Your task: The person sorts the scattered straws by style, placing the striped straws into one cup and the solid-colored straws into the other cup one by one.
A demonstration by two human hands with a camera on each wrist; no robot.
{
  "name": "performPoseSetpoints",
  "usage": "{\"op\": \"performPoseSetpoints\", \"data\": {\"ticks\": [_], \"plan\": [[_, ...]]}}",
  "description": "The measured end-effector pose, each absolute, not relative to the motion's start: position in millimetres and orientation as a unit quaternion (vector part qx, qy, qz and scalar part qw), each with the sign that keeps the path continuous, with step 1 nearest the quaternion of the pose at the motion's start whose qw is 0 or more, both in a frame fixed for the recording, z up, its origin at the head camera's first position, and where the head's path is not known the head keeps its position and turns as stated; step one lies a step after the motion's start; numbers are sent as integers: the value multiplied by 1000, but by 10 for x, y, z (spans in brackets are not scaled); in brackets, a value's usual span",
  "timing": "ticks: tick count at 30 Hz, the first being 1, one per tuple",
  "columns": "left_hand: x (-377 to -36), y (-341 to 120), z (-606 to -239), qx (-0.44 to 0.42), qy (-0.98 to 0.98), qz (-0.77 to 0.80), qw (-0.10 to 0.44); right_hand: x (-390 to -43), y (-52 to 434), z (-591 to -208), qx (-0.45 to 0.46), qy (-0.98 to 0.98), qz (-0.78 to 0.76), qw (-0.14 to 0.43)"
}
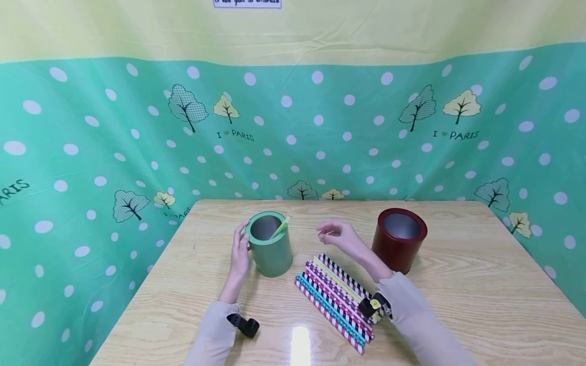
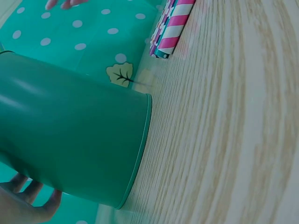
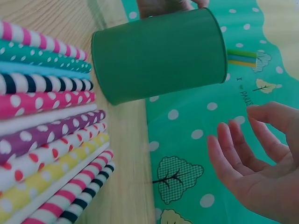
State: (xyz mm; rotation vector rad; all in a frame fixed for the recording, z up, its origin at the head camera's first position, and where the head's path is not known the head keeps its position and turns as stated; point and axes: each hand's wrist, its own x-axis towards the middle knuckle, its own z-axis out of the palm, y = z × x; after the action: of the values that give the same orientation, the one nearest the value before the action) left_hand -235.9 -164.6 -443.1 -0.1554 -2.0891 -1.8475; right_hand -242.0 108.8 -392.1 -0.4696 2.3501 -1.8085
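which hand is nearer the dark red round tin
Right. The right hand hovers open over the table just left of the dark red round tin, not touching it. The left hand rests against the green tin, farther left.

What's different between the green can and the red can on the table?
The green can holds a green straw; the red can looks empty. The left hand rests against the green can's side, while no hand touches the red can. The green can stands left of the row of paper straws, the red can to their right. Both stand upright and open-topped on the table, with grey insides.
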Motion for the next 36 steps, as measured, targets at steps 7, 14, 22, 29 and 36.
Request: {"op": "performPoseSetpoints", "data": {"ticks": [7, 14, 22, 29, 36], "plan": [[-2360, -1653, -4432, -59, -737, -652, 170, -2410, 1178, -4010, -171, 809, -556, 89], [-2357, -1655, -4431, -61, -739, -649, 167, -2388, 1239, -4104, -195, 828, -517, 102], [-2248, -1613, -4264, -55, -749, -643, 152, -2353, 1262, -4213, -226, 857, -450, 107], [-2298, -1639, -4334, -58, -741, -650, 157, -2293, 1287, -4297, -239, 865, -420, 137], [-2357, -1658, -4440, -64, -743, -644, 171, -2249, 1331, -4355, -273, 865, -396, 144]]}}
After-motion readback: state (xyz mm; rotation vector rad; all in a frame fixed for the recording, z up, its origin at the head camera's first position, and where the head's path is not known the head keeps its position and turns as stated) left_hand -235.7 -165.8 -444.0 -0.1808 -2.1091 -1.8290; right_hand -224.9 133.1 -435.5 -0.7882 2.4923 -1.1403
